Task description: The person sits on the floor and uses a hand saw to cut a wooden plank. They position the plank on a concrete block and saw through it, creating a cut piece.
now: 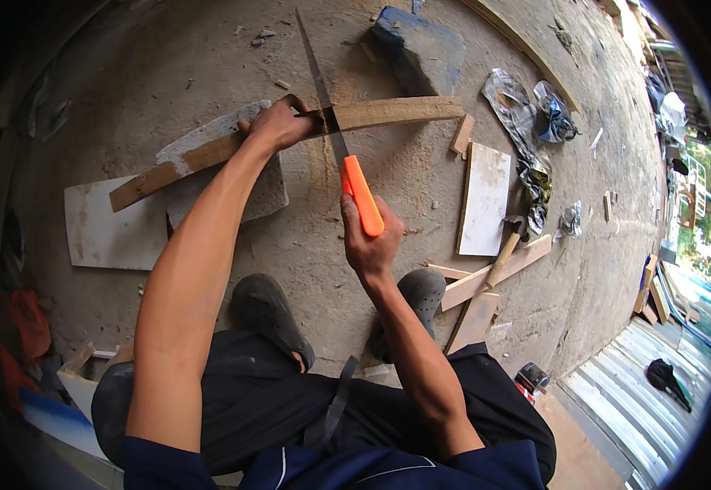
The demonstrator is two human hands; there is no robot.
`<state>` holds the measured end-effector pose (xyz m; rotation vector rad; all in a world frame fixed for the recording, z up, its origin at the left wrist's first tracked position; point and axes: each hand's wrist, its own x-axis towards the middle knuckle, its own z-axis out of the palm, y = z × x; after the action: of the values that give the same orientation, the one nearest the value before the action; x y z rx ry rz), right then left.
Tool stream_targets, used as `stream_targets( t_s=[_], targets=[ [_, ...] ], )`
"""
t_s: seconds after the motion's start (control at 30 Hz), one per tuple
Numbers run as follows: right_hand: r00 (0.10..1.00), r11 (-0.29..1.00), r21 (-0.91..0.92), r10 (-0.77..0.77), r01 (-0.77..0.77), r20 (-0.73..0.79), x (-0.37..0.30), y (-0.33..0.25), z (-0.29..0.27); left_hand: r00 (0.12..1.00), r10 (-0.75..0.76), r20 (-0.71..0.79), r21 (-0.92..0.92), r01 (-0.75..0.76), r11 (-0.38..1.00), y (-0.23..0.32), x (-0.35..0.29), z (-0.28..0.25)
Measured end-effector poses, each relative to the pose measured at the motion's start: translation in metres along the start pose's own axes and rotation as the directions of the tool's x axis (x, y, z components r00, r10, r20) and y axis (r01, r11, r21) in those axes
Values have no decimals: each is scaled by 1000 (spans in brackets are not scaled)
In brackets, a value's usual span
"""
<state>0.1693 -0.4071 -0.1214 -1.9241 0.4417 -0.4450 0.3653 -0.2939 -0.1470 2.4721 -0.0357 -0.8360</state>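
Over the right edge of the grey concrete block: long brown timber plank, probably stiff, fairly heavy, rough; best held close beside the blade. Left hand grips there; right hand's fingers wrap an orange-handled steel handsaw.

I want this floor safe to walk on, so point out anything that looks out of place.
Crumpled plastic litters the floor on the right, and a hammer-like tool lies across a wood strip near the right shoe; both look like stray clutter.
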Motion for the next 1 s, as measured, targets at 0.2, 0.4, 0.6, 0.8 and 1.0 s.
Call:
stream_targets(
  t_s=[0.2,0.4,0.6,0.8,1.0],
  targets=[
    [1000,1000,-27,0,1,26,-1,-4,1,1000,-3,-23,3,3,1000,-1,-1,2],
    [998,998,-51,30,-27,52,-22,-7,-2,999,-36,-39,-38,35,999,-3,3,4],
    [999,999,-35,1,1,50,-57,9,-39,1000,11,27,-73,-9,997,-2,3,0],
    [988,999,-24,-35,32,-152,10,9,-76,982,14,189,-283,41,958,-2,24,-6],
    [939,894,-433,-241,116,-247,105,3,-131,970,210,125,231,-235,944,58,10,16]
  ],
)
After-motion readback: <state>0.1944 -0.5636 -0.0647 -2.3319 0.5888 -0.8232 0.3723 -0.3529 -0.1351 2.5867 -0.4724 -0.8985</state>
